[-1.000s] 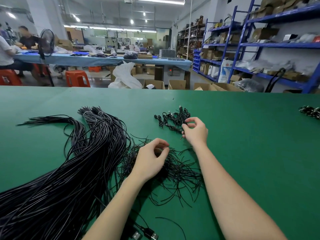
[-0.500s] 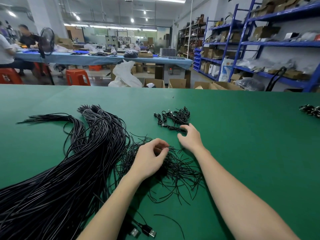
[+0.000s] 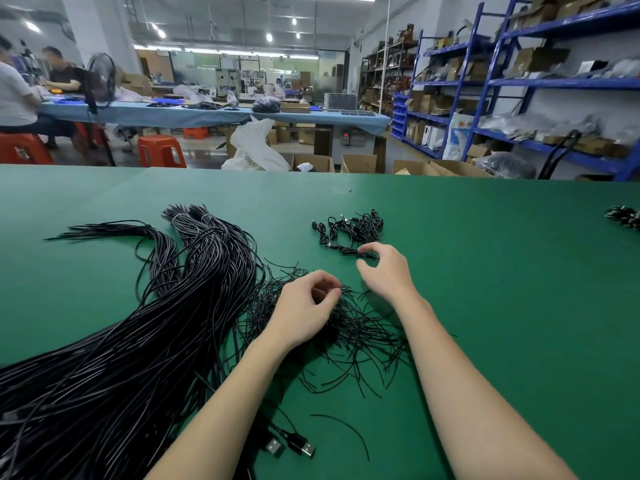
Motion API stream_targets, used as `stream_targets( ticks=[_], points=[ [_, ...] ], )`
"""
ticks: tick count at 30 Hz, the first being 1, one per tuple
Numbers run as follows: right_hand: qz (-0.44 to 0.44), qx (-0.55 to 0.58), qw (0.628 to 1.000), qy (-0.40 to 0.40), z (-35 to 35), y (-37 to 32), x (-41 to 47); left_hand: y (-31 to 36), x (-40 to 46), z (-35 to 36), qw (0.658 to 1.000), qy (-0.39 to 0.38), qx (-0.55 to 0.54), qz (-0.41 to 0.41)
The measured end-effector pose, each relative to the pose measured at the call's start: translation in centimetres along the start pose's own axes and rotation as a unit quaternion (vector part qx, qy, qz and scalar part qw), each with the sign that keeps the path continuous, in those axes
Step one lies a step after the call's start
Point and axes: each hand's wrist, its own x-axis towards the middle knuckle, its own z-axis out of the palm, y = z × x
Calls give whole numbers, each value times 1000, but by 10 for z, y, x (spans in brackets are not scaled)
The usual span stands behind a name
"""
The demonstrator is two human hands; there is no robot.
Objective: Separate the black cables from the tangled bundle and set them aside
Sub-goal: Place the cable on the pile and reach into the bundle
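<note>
while the left hand (image 3: 304, 306) rests on the tangle of thin black wires (image 3: 349, 327) with fingertips curled and pinching strands, the right hand (image 3: 384, 271) hovers just beyond it, fingers loosely bent, holding nothing, beside the small pile of separated cables (image 3: 349, 228). long bundled cables (image 3: 138, 323) sprawl across the green table (image 3: 502, 289) to the left.

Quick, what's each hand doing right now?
Left hand: pinching thin wires in the tangled bundle.
Right hand: open, fingers loosely curled, holding nothing.
</note>
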Motion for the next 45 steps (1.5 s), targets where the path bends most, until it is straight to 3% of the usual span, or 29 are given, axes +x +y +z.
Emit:
stream_targets(
  ticks=[12, 16, 22, 26, 30, 36, 45],
  points=[
    [-90, 22, 992, 83, 37, -6, -96, 7, 5, -8, 998, 38, -32, 49],
    [-75, 27, 991, 110, 36, -8, -95, 0, 11, -24, 993, 94, 69, 35],
    [-85, 4, 994, 75, 45, -11, -94, -21, 9, -42, 944, 135, 295, -55],
    [-81, 5, 995, 65, 46, -10, -92, -33, 10, -54, 874, 129, 452, -122],
    [-73, 21, 995, 58, 47, -10, -91, -39, 10, -59, 834, 94, 516, -171],
    [-73, 49, 994, 63, 48, -9, -91, -41, 12, -56, 812, 53, 549, -188],
    [-68, 72, 993, 64, 48, -7, -90, -40, 12, -56, 820, 41, 540, -187]
  ],
)
